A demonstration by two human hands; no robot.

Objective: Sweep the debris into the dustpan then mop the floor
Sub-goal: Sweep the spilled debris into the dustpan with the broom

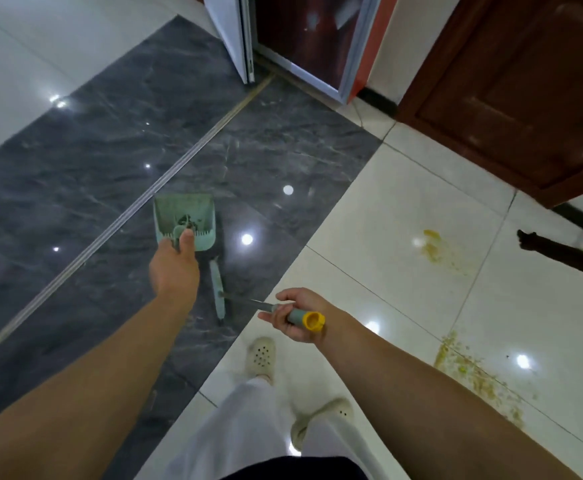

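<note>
While the left hand [174,268] reaches down over the dark grey marble floor strip [92,161], its fingers curl round the upright handle of the pale green plastic dustpan [184,213], thumb pressed against it. Dark bits of debris lie inside the pan, near its comb-toothed rear edge. The right hand [295,315] grips the grey handle with a yellow end cap of the broom [305,318], fingers wrapped round the shaft; the narrow green broom head [218,289] sits on the dark strip just beside the dustpan, apart from it. On the glossy cream tile floor [404,209] to the right lie 2 patches of yellowish crumbly debris [470,368], well apart from the dustpan. 2 pale perforated clogs [260,355] stand on the cream tiles below.
</note>
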